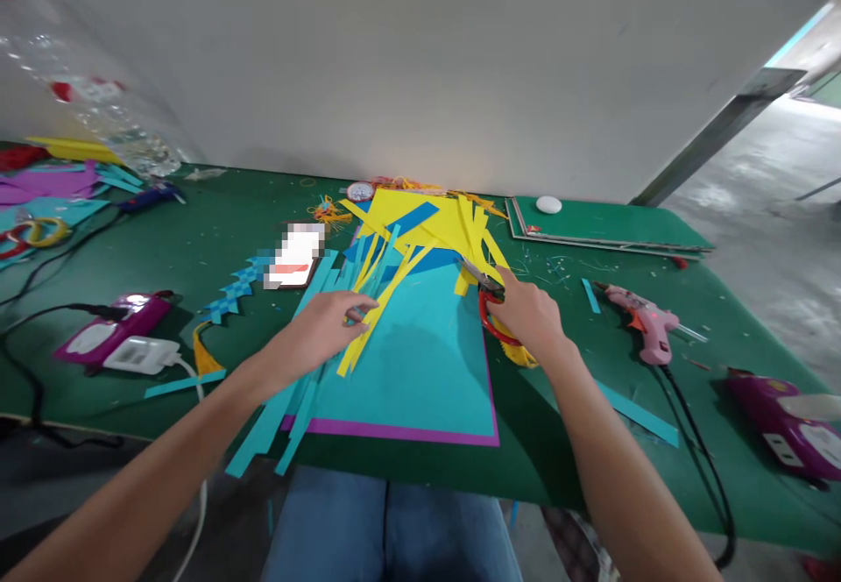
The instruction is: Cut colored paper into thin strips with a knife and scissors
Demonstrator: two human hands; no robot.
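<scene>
My left hand point(328, 323) lies on a bundle of yellow paper strips point(381, 297) and blue strips point(308, 389), its fingers pinching the yellow ones near their lower ends. My right hand point(529, 315) is closed round the red handles of a pair of scissors point(487, 301), whose blades point up and left toward the yellow paper point(427, 218). Both hands rest over a large turquoise sheet point(420, 372) that lies on a purple sheet on the green table point(197, 249).
A pink glue gun point(644, 323) with a black cord lies at the right. Purple power strips sit at the far right point(785, 420) and at the left point(115, 328). A woven blue strip point(233, 293), a phone point(295, 262), a green board point(604, 227) and paper scraps lie around.
</scene>
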